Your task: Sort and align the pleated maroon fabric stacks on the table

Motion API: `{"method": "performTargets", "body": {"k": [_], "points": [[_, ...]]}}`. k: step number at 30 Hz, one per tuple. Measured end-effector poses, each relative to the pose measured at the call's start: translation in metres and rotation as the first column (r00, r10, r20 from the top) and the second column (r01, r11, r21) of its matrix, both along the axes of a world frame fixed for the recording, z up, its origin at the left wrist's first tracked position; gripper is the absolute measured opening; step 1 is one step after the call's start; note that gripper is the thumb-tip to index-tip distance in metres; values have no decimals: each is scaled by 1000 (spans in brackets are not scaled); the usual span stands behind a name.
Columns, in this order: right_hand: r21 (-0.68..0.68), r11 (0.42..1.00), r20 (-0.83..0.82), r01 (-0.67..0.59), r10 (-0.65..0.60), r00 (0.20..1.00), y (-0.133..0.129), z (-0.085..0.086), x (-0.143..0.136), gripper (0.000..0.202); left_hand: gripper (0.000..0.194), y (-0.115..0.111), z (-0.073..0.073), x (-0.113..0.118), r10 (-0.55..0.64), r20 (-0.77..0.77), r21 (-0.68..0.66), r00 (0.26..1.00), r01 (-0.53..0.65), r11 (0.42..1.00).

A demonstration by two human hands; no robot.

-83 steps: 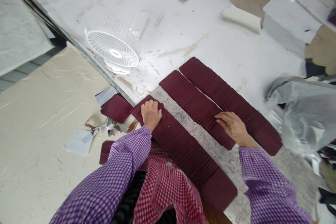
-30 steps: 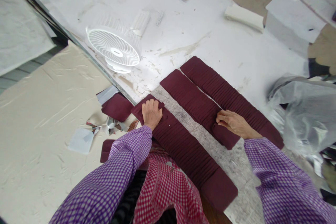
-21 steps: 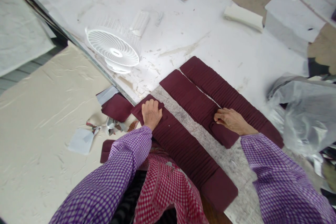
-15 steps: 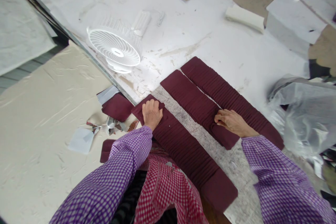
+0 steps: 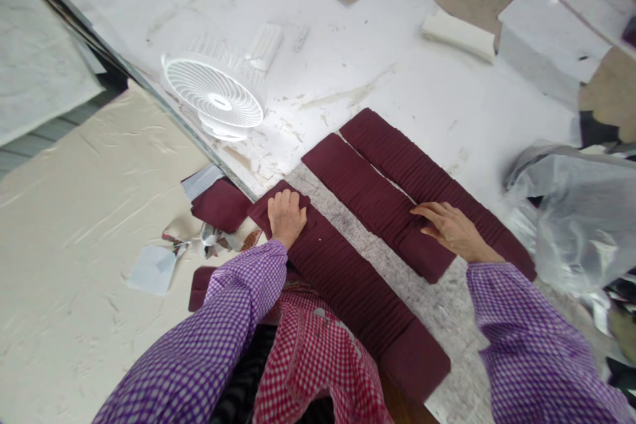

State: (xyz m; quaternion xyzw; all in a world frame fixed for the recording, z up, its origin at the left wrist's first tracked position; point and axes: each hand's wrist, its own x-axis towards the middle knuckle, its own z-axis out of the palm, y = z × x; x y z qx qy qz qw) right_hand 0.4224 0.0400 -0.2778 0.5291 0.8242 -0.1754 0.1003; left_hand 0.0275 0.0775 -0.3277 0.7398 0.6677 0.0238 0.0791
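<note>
Three long rows of overlapping maroon fabric pieces lie side by side: a near row [image 5: 358, 285], a middle row [image 5: 365, 195] and a far row [image 5: 427, 169]. My left hand [image 5: 287, 215] is closed on the upper left end of the near row, its fingers curled and their tips hidden against the cloth. Over the lower right part of the middle row is my right hand [image 5: 452, 228], open, with the thumb apart from the fingers and nothing between them. Whether its fingertips touch the cloth I cannot tell.
A white fan [image 5: 216, 96] stands on the white table cover [image 5: 342, 66]. Maroon and pale scraps [image 5: 218, 205] lie left of my left hand on cream sheeting [image 5: 89, 232]. A clear plastic bag [image 5: 586, 218] is at the right, with a white roll [image 5: 460, 36] farther back.
My right hand has loosened its pinch on the middle row and shifted slightly right, its fingers now spread. My left hand stays on the near row.
</note>
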Motion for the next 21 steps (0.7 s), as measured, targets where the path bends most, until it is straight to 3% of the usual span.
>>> {"method": "performTargets", "body": {"k": [13, 21], "points": [[-70, 998, 31, 1, 1, 1000, 13, -12, 6, 17, 12, 1, -1, 0, 6, -5, -6, 1000, -6, 1000], [-77, 979, 57, 188, -184, 981, -13, -17, 33, 32, 12, 0, 0, 0, 8, -10, -8, 1000, -8, 1000]]}}
